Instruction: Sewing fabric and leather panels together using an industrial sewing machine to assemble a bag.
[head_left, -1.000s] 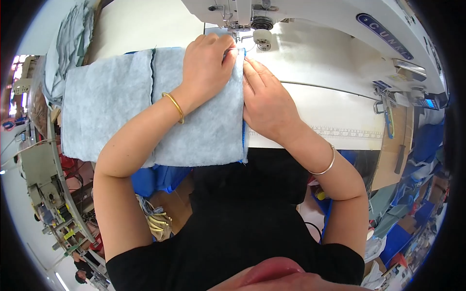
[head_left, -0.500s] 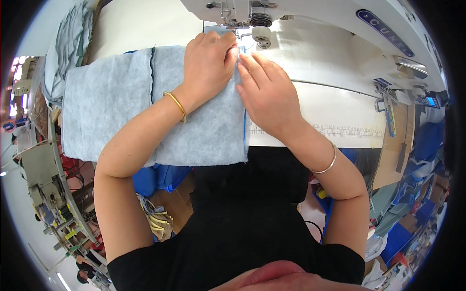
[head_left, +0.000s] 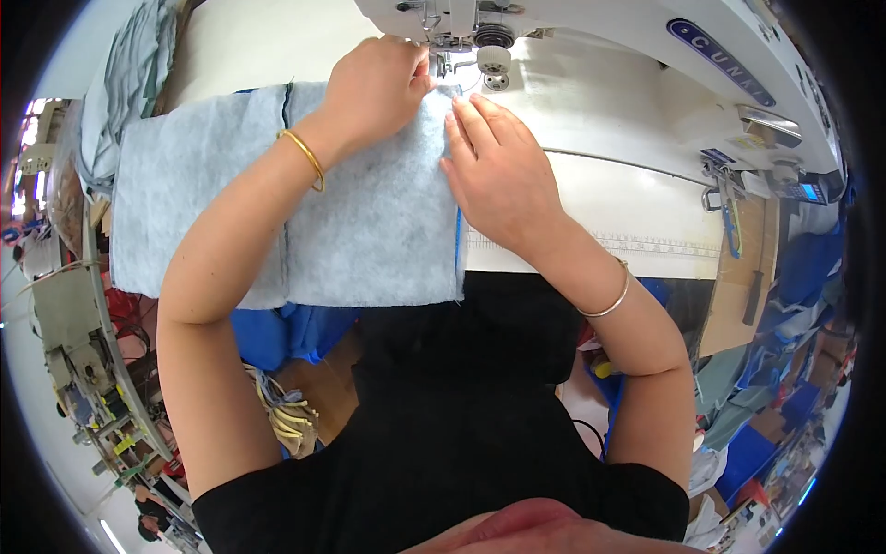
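A pale blue-grey piece of fabric (head_left: 369, 231) lies flat on the white table of a sewing machine (head_left: 600, 28), with a dark seam line down its left third. My left hand (head_left: 374, 88) rests curled on the fabric's top edge, right beside the needle and presser foot (head_left: 443, 60); a gold bangle circles that wrist. My right hand (head_left: 498, 175) lies flat along the fabric's right edge, fingers together and pointing toward the needle, a thin bracelet on its wrist. Neither hand grips anything; both press the cloth down.
The white sewing table (head_left: 628, 203) carries a printed ruler strip along its front edge. More pale cloth (head_left: 120, 83) is piled at the far left. Blue fabric (head_left: 286, 332) hangs below the table. A cluttered metal rack (head_left: 83, 369) stands at left; blue bags crowd the right.
The fabric has fed away from me under the needle. My right hand slid forward along the right edge, and my left hand moved up with the cloth.
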The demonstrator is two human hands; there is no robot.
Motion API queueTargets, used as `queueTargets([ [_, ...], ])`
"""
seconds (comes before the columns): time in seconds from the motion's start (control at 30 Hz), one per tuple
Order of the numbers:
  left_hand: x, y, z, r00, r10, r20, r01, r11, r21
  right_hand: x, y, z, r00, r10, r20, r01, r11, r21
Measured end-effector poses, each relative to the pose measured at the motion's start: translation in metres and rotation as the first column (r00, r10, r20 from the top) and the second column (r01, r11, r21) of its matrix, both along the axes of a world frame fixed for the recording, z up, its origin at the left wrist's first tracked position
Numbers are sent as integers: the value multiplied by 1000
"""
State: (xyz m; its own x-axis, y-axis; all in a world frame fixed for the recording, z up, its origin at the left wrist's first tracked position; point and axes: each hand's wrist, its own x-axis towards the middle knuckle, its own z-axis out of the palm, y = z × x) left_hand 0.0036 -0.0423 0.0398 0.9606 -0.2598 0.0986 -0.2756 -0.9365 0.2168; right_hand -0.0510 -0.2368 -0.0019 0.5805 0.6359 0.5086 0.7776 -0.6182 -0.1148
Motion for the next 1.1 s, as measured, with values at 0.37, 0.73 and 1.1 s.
queueTargets([
  [0.37,1,4,-8,998,33,-57,-32,999,28,0,1,0,1000,-1,15,2,999,-43],
  [0.73,-4,0,-14,996,57,-70,-58,998,-16,-1,0,0,1000,-11,16,12,997,-72],
  [1.1,-8,0,-21,999,26,22,-23,993,-119,-1,-1,1,1000,-9,0,9,998,-70],
])
